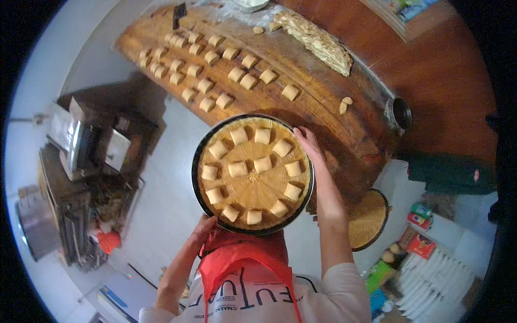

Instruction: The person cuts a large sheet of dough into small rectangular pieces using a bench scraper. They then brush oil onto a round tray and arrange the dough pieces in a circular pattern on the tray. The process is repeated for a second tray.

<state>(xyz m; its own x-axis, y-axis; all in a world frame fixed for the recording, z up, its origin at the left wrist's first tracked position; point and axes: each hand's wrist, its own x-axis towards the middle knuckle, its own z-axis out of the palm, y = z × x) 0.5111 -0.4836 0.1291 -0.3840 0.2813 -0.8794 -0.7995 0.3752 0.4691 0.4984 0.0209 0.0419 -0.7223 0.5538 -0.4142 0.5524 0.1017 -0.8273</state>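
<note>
I hold a round steamer tray (249, 195) with a dark rim and a ribbed tan liner in front of my body. Several pale square dough buns (262, 163) sit on it, most in a ring and two nearer the middle. My left hand (206, 225) grips the rim at the lower left, and my right hand (307, 141) is closed round it at the upper right; the rim hides part of the fingers. Beyond the tray, rows of cut dough pieces (205, 85) lie on the wooden table (318, 110).
A long floury roll of dough (315, 43) lies at the table's far side, near small dough scraps (344, 105). A dark cutter (178, 15) is at the far left. A metal ring (401, 113) stands at the right edge. Another round tray (369, 220) is below right; a stove (70, 199) stands left.
</note>
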